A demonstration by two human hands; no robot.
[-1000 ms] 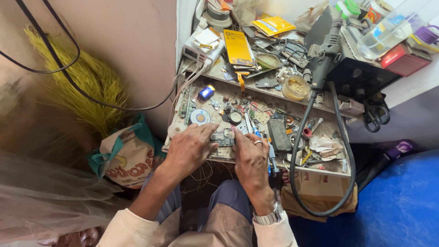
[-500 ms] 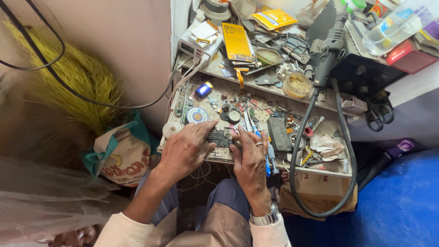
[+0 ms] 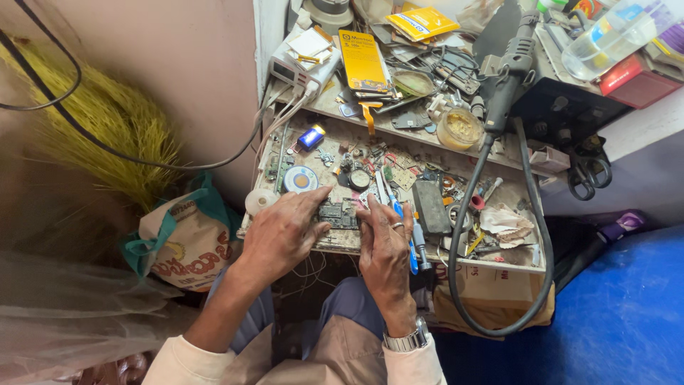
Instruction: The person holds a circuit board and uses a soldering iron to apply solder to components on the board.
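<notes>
Both hands meet over a small dark circuit board (image 3: pixel 339 213) lying near the front edge of the cluttered surface (image 3: pixel 499 258): my left hand (image 3: pixel 281 232) lies curled with its fingertips pinning the board's left end, my right hand (image 3: pixel 385 246) presses its right end, a blue-handled tool (image 3: pixel 397 208) slanting along the fingers. Flat and rectangular, the board is studded with tiny parts too small to make out. A thick black rubbery hose (image 3: pixel 463 214) loops alongside, partly hanging off the edge.

both forearms reach forward, palms down; left hand (image 3: pixel 283 232) and right hand (image 3: pixel 385 244) lie close together, fingers curled, wrists straight.
</notes>
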